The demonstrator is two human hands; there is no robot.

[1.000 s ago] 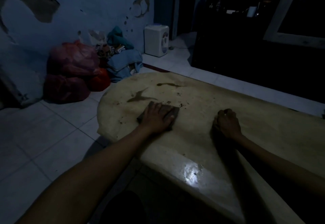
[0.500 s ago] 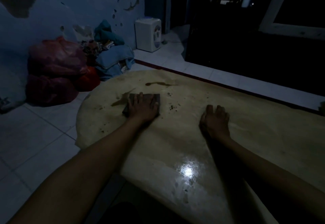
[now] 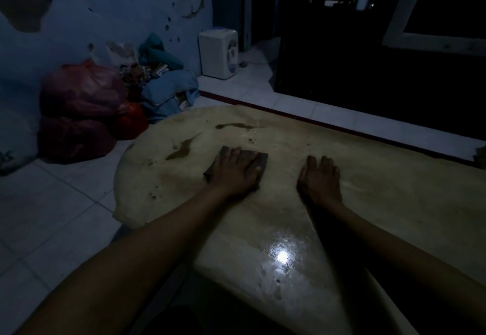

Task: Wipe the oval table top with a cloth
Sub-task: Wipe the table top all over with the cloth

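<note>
A pale oval table top (image 3: 381, 203) fills the middle and right of the dim head view. My left hand (image 3: 236, 170) lies flat with straight fingers on a dark folded cloth (image 3: 259, 157), pressing it to the surface. Just left of the cloth is a brown smear (image 3: 181, 149), and a second stain (image 3: 234, 125) lies farther back with dark crumbs (image 3: 251, 140) near it. My right hand (image 3: 319, 179) rests palm down on the bare table to the right, fingers loosely bent and holding nothing.
Red plastic bags (image 3: 79, 113) and a heap of blue cloth (image 3: 171, 92) sit on the tiled floor against the peeling wall at left. A small white appliance (image 3: 218, 54) stands at the back. A lamp glare (image 3: 282, 255) shines on the near table edge.
My left hand pushed the cloth forward toward the brown smear, then drew it back to the right. My right hand went from a fist to a flatter rest on the table.
</note>
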